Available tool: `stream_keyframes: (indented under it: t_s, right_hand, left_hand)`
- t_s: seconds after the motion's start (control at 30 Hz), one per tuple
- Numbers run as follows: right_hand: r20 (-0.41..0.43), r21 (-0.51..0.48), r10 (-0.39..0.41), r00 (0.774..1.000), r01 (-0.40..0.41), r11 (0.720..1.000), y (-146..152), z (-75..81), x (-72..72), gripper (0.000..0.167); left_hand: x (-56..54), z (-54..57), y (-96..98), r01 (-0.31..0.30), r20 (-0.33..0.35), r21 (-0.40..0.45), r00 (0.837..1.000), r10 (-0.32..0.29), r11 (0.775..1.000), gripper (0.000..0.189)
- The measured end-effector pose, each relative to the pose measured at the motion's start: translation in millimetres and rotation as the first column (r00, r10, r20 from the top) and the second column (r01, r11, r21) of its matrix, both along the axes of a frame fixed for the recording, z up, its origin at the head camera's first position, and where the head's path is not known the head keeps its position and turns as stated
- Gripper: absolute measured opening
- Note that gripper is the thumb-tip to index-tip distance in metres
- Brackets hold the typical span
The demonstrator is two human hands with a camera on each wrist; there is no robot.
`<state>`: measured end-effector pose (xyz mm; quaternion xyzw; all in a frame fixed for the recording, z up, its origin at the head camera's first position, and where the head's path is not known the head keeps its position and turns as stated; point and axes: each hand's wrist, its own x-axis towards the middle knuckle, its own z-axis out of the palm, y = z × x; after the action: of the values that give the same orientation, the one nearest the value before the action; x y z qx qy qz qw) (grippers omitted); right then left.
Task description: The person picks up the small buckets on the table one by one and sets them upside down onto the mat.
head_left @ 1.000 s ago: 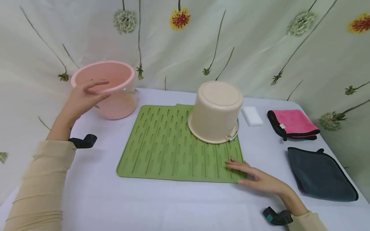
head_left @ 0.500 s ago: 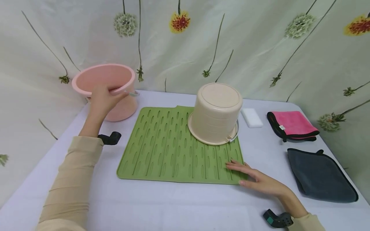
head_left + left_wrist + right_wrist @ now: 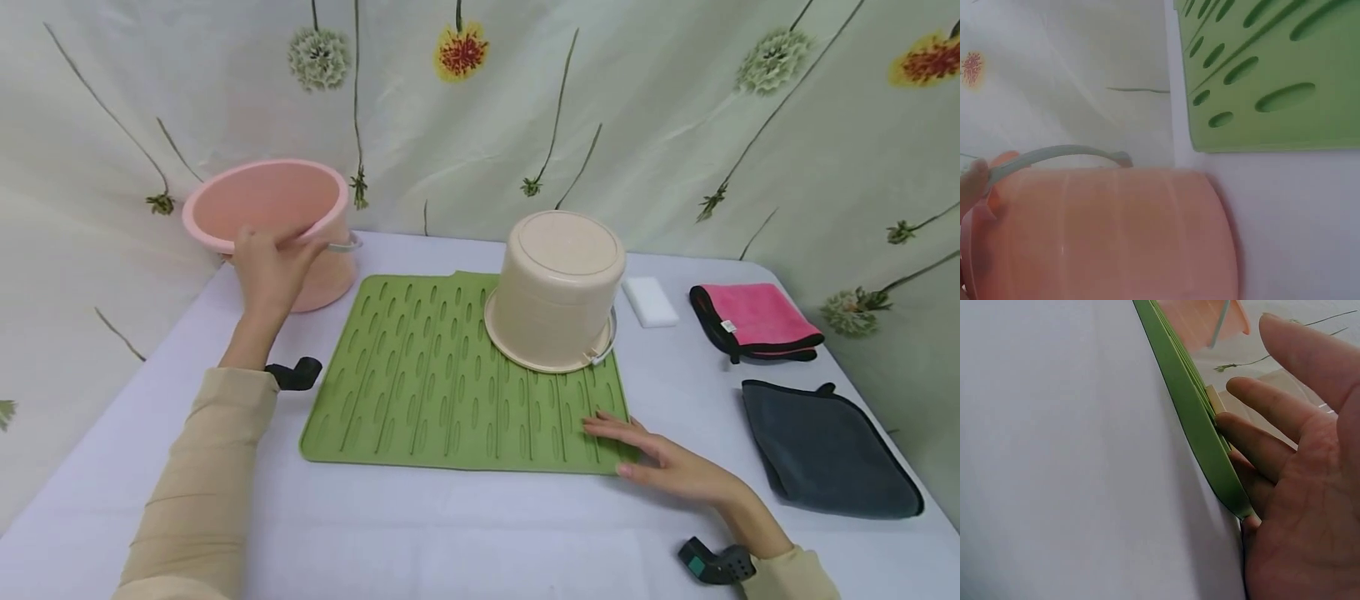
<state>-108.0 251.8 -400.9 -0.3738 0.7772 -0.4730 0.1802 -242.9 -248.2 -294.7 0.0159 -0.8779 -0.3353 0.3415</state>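
Pink bucket (image 3: 270,200), smooth, round and plastic-looking, stands mouth up near the back left corner of the bench (image 3: 420,533), which wears a white cloth; its wall narrows toward the base and shows faint bands; a curved grey handle (image 3: 1063,151) joins it near the rim; the left hand (image 3: 266,271) holds that rim, its fingers hooked over into the mouth and its thumb outside, beside the handle.

Green mat (image 3: 450,392), flat and rubbery-looking, lies mid-bench, patterned with sunken ovals and straight grooves; the right hand (image 3: 667,467) lies at its near right corner, fingers extended and loosely spread; whether every fingertip touches cannot be told.

Glossy beige bucket (image 3: 558,287) stands upside down on the mat's back right part; beyond it, toward the bench's back edge, lies a smooth white rectangular block (image 3: 649,302); along the right edge lie a soft, folded pink cloth (image 3: 761,317) with black trim and, nearer the front, a folded dark grey cloth (image 3: 828,450).
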Motion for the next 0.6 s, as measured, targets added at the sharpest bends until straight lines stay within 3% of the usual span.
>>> stream_keyframes:
  t_s: [0.13,0.3,0.43,0.6]
  right_hand:
    - [0.019,-0.001,-0.002,1.000,0.003,1.000,-0.5,-0.1,-0.4,0.052]
    - [0.039,-0.003,-0.009,0.999,0.009,1.000,-1.0,0.0,-0.4,0.053]
    - [0.039,-0.004,-0.011,0.999,0.011,1.000,-0.8,0.4,-0.3,0.052]
    - [0.027,-0.030,-0.002,1.000,0.003,1.000,0.4,0.5,-0.5,0.052]
  left_hand:
    - [6.7,-3.0,-5.0,-0.001,-0.079,0.061,0.997,0.006,0.998,0.036]
    - [15.4,0.6,-15.3,0.028,-0.213,0.194,0.977,0.014,0.981,0.032]
    - [27.1,7.4,-19.2,0.118,-0.256,0.305,0.966,-0.038,0.945,0.031]
    - [47.9,22.5,-17.1,0.231,-0.312,0.372,0.943,-0.113,0.899,0.030]
